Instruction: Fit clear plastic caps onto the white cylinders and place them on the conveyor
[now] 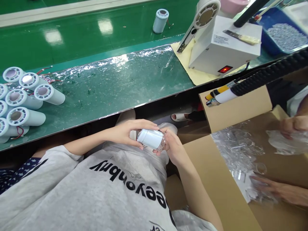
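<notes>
Above my lap I hold a light-blue plastic cylinder [151,138], lying almost level, with a clear plastic piece [162,143] around its right end. My left hand [128,131] grips the cylinder's left end, thumb below and fingers over the top. At the other end, my right hand [170,140] is closed around the clear piece, its fingertips partly hidden behind it. On the bench to the left lies a stack of similar light-blue cylinders [26,117], several with ribbed round ends and thin red wires.
One cylinder [160,23] stands on the green belt [79,30]. A white machine [223,45] with a lit red switch and a pale handheld fan [204,19] are at back right. Right of me, a co-worker's hands [276,189] are over a cardboard box [216,179] of clear plastic pieces [240,150].
</notes>
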The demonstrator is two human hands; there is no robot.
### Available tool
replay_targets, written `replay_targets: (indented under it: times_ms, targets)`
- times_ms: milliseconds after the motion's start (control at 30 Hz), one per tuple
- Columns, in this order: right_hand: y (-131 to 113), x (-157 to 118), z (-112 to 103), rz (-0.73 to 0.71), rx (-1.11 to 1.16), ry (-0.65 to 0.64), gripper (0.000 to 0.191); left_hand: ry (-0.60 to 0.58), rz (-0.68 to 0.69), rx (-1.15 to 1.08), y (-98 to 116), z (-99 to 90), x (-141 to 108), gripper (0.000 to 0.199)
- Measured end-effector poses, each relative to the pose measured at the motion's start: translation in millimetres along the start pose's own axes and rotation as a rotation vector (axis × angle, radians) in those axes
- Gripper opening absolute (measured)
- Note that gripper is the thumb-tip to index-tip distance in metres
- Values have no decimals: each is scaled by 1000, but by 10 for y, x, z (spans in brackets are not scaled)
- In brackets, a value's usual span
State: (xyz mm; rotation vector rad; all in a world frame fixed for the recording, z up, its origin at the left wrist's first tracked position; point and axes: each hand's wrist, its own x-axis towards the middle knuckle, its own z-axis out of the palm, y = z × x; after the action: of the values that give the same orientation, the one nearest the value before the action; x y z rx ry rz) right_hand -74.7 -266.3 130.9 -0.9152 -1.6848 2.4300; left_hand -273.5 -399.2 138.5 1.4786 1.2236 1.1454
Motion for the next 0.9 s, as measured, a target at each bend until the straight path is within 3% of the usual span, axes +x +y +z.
replay_targets:
  times_ms: [333, 500, 567, 633, 667, 733, 800, 900]
  targets:
    - [-79, 36, 94, 184, 98, -141, 72, 25, 8, -10, -17, 24, -17, 63]
    - [-16, 28, 37, 228, 40, -160, 68, 85, -84, -28, 74, 69, -20, 59]
    - [37, 1, -2, 54, -120, -2, 51, 119, -151, -36, 126, 81, -20, 62]
    - [80, -33, -42, -291, -357, 195, 32, 143, -220, -68, 169, 86, -19, 66]
    - [94, -48, -61, -479, -481, 244, 29, 146, -253, -90, 186, 86, -17, 68]
    - [109, -71, -94, -755, -684, 206, 26, 139, -300, -125, 203, 83, -13, 70]
    - [114, -83, -121, -831, -742, 89, 26, 117, -314, -135, 202, 75, -9, 72]
    - [128, -88, -142, -693, -529, 12, 44, 70, -249, -113, 179, 53, -11, 77]
